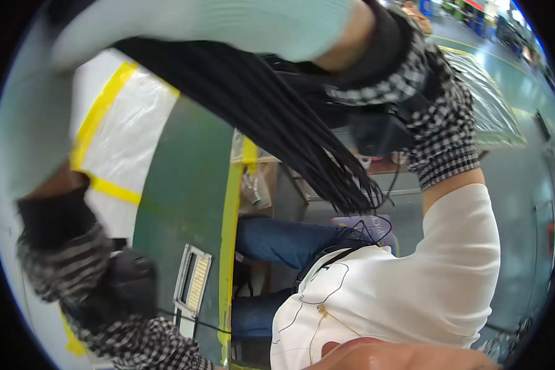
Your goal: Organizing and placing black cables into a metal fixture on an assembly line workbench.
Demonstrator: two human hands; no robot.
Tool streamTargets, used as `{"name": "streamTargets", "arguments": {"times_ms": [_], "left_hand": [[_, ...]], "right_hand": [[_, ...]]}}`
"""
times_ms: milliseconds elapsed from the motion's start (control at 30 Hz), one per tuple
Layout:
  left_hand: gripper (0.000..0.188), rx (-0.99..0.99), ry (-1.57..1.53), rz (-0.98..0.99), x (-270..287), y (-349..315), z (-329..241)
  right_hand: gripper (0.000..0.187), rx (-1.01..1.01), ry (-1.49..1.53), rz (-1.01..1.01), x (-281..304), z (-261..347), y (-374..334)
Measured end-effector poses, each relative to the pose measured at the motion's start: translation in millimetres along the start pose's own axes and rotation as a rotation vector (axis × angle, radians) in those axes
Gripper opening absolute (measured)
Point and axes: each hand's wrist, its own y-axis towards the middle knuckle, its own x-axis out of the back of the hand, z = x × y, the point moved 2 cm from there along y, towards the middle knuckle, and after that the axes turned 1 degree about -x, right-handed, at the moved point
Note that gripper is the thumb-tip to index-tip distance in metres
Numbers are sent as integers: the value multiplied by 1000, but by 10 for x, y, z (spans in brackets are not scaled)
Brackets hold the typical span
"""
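Blurred and close, white-gloved right hand point(154, 21) and left hand point(37, 126), finger closure and grip impossible to tell. Support black cords point(246, 102), trailing from under right fingers, evenly, loose ends point(354, 191) uncrossed.

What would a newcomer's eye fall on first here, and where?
A bundle of long black strands slants from upper left past the centre, its ends fanned out. Chequered sleeves stand out at upper right and lower left. Left of centre lies a green surface with a yellow edge.
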Motion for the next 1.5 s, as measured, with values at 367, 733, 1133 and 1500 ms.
{"name": "streamTargets", "arguments": {"times_ms": [367,733,1133,1500], "left_hand": [[41,352,-663,155,-1453,-805,62],[59,989,-668,215,-2929,-985,1168],[67,1222,-627,361,-3934,-1278,961],[65,1254,-740,289,-3891,-1403,214]], "right_hand": [[30,-151,-918,-807,1525,-691,-2282],[56,-314,-1600,-1043,4925,-1761,-2097],[69,-1609,-1532,-554,4952,-6186,-3601],[29,-32,-1219,-1161,4008,-4708,-2240]]}}
